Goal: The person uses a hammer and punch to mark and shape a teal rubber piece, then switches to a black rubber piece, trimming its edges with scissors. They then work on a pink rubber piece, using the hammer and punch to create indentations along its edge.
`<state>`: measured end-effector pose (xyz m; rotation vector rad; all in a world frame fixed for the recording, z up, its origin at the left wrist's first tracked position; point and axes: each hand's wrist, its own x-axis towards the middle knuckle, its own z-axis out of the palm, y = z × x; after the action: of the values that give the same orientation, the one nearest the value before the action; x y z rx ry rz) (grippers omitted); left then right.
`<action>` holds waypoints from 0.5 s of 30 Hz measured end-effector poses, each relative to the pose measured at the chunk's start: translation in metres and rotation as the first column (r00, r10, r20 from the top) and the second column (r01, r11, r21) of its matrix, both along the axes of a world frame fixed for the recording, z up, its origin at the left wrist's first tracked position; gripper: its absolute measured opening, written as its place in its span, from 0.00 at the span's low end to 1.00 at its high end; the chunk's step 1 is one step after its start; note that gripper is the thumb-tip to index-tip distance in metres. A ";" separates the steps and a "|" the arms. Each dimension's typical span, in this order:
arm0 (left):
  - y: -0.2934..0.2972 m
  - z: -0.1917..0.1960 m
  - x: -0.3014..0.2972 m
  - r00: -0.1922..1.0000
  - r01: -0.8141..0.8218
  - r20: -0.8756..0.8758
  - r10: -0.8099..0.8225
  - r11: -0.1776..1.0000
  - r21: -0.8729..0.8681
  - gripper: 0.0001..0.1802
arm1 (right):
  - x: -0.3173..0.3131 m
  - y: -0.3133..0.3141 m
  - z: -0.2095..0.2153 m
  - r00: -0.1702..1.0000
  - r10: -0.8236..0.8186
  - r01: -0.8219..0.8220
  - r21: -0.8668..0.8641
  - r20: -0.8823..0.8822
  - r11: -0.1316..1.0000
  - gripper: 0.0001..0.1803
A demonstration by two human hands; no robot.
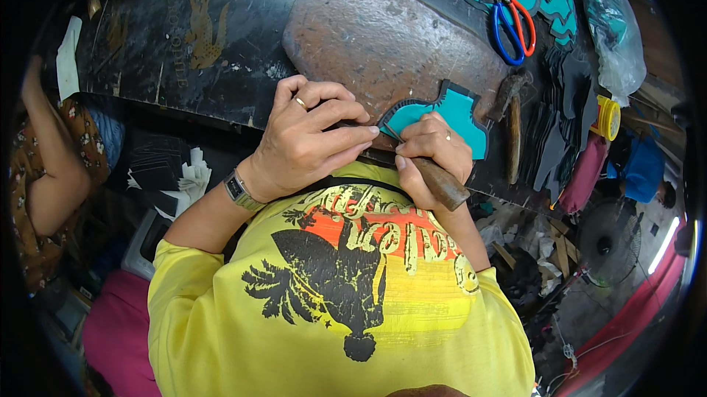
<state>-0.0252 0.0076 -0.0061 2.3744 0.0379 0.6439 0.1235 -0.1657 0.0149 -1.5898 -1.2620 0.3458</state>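
At far left another person's arm [46, 154] in a patterned sleeve sits well apart from the work. The left hand [305, 139] is curled, its fingertips [368, 132] pressing down the near edge of a teal cut-out piece with a dark border [449, 118], which lies on the worn brown cutting slab [383, 43] at the near edge of the dark workbench [184, 36]. The right hand [434, 152] is clenched round a wooden-handled knife [442, 183], whose tip is hidden between the two hands, seemingly at the piece's lower left corner.

Risks, as I judge them: the pinning fingers sit just beside the blade, so a slip toward the left could nick them; the piece overhangs close to the bench edge, so a hard push could skid it off toward the lap. A hammer [512, 113] lies just right of the piece, narrowing room on that side. Farther right are stacked dark cut pieces [560, 124], scissors with blue and orange handles [512, 25] and a yellow tape roll [608, 118]. Open room lies mainly up the slab, away from the body
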 end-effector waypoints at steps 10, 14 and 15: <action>0.005 0.001 -0.001 0.998 0.055 -0.020 -0.054 0.998 0.037 0.15 | 0.003 -0.001 0.003 0.994 0.016 -0.014 0.012 -0.113 1.000 0.07; 0.005 0.003 -0.001 0.997 0.059 -0.044 -0.057 0.997 0.048 0.14 | 0.004 -0.002 0.003 0.997 0.073 -0.071 -0.051 0.032 0.996 0.07; 0.005 0.004 0.000 0.997 0.058 -0.054 -0.055 0.997 0.057 0.13 | 0.005 -0.002 0.003 0.996 0.077 -0.074 -0.067 0.037 0.995 0.08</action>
<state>-0.0255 0.0122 -0.0018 2.4397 -0.0259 0.5623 0.1281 -0.1674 0.0179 -1.6145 -1.3561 0.4088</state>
